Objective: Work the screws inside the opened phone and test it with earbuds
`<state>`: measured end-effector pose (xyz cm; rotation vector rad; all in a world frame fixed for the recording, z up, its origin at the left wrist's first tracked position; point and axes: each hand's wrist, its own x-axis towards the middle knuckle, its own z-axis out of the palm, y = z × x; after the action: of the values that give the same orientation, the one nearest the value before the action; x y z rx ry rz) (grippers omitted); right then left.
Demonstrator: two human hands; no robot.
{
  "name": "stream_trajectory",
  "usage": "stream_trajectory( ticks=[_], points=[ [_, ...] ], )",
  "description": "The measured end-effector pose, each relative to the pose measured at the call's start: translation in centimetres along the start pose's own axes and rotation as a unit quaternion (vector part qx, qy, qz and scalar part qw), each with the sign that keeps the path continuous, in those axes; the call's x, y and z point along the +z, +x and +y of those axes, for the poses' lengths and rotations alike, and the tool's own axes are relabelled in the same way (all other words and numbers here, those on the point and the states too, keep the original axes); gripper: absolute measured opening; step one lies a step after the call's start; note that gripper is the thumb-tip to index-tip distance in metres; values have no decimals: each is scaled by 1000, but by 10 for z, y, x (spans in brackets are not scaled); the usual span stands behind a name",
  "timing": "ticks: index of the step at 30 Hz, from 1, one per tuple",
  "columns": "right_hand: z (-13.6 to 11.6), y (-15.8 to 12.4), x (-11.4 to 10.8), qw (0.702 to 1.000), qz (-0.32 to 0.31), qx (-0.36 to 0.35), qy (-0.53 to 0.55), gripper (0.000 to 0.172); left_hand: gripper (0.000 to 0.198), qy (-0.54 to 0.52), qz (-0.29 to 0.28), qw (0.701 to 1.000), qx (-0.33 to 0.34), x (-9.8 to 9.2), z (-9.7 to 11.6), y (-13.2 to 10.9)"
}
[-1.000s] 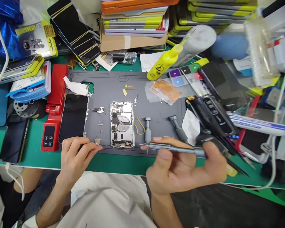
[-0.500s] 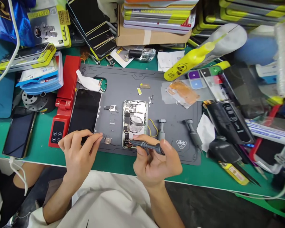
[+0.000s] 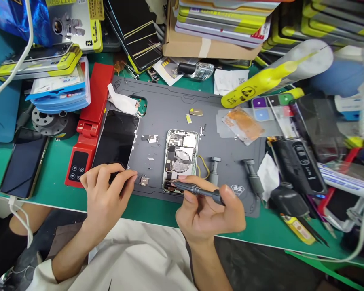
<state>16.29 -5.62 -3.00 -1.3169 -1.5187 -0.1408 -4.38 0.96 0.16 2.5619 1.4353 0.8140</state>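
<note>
We hold screwdriver (image 3: 200,189) tight in right hand (image 3: 210,212) fingers, tip on open phone (image 3: 179,161) bottom. Left hand (image 3: 104,192) fingers curled, empty, beside small part (image 3: 144,181). Next, we think: keep tip steady, turn gently.

screwdriver (image 3: 197,189) tip: too small to tell whether it touches the opened phone (image 3: 180,160).
right hand (image 3: 210,214) palm: turned away, hidden.
blue bag (image 3: 16,16): cut off at 11 o'clock.
loose parts (image 3: 148,158): too small to identify.
</note>
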Motion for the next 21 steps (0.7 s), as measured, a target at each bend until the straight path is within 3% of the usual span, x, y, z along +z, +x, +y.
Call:
stream_trajectory(
  ticks=[5,8,11,16,21],
  points=[
    [-4,0,-3,998,-59,-22,10,83,15,-13,8,1000,1,0,0,0],
    [-6,0,-3,996,-81,-25,20,78,16,-33,3,999,4,-1,0,1],
    [-5,1,-2,995,-87,-28,32,77,17,-48,2,999,-4,-2,-1,1],
    [-3,4,-2,997,-76,-15,27,98,19,-39,23,999,8,-2,0,2],
    [-5,3,-3,995,-85,-5,59,91,20,-16,20,999,20,-2,1,2]
  ],
)
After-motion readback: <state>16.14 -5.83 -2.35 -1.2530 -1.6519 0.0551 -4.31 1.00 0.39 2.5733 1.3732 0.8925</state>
